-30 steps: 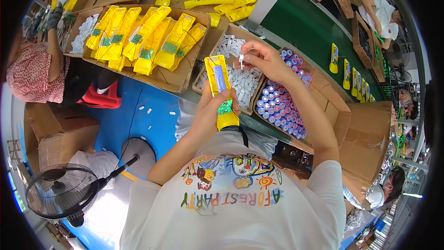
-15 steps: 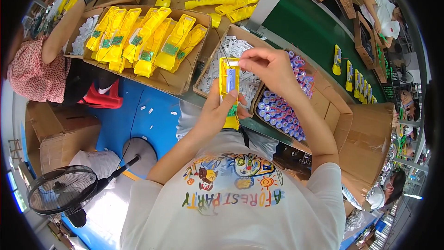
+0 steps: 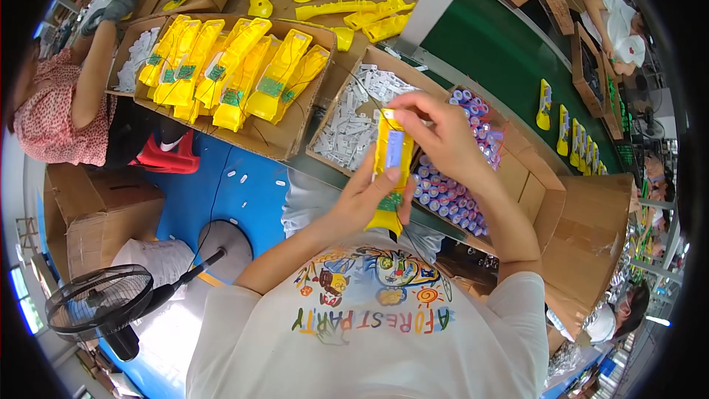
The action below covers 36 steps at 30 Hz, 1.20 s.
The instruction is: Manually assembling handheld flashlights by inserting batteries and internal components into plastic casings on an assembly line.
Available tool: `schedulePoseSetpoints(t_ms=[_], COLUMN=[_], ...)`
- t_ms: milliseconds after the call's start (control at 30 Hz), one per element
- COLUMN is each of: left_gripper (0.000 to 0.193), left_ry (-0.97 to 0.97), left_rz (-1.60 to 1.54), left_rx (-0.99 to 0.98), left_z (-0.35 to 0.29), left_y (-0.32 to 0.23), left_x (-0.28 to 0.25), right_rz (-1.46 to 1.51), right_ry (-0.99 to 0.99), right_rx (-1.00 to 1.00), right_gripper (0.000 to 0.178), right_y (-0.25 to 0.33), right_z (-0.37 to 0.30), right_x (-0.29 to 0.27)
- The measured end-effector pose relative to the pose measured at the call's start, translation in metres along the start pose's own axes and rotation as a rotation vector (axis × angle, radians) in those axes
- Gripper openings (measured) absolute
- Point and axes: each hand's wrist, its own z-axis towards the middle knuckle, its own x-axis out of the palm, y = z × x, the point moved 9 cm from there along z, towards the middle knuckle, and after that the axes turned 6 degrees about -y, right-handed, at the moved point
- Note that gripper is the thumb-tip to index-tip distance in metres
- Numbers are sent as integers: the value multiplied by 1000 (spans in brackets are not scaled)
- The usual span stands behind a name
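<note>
Left hand grips a yellow casing while right hand pinches its top end.

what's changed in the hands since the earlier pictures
The left hand has carried the yellow shell rightward. The right hand has brought the small white piece, pinched clear of the shell a second ago, to its far end; whether it has let go is unclear. The left hand still grips the shell, and the cardboard box of shells stays put.
</note>
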Motion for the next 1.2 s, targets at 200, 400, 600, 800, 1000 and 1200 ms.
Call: schedulePoseSetpoints(t_ms=[200,400,600,800,1000,1200], left_gripper=[38,44,51,57,48,43], left_ry=[177,-970,-691,-760,-644,-290], left_rz=[-16,1500,2115,2023,2398,487], left_rx=[-145,954,340,502,765,197], left_z=[18,-23,14,-9,2,25], left_y=[10,-225,-252,-249,-252,-150], left_x=[34,-69,-137,-147,-125,-76], right_rz=[36,-469,-1100,-691,-544,-349], right_ry=[54,-662,-363,-359,74,-207], right_rx=[204,-53,3,-345,-575,-344], right_gripper=[13,32,22,12,11,16], right_y=[-37,-164,-360,-53,30,37], right_z=[-8,56,62,60,-28,-52], right_x=[-53,-376,-458,-210,-45,-15])
